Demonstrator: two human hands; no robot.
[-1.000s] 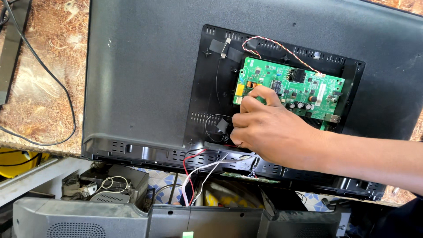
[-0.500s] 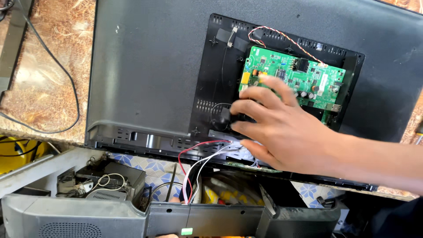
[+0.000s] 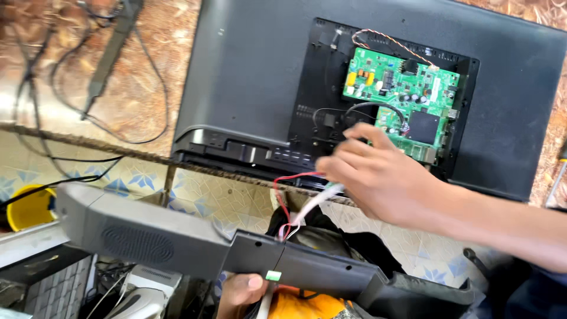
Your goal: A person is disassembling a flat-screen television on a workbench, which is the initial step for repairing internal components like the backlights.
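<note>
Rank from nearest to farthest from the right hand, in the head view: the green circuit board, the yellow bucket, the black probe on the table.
From the right hand:
1. Green circuit board, just above the fingers, inside the television back.
2. Black probe, far upper left on the brown table.
3. Yellow bucket, far left edge, below the table.

Two hands show: the right hand [image 3: 384, 183] at centre right and the left hand [image 3: 242, 292] at the bottom edge. One flat-screen set [image 3: 248, 77] lies back-up across the top, with one green circuit board [image 3: 401, 100] in its opened recess. One long dark plastic panel [image 3: 195, 245] crosses the lower frame. One yellow tub [image 3: 26, 207] sits at far left. From the panel rise perhaps three thin wires [image 3: 301, 201], red and white, though blur hinders counting.
</note>
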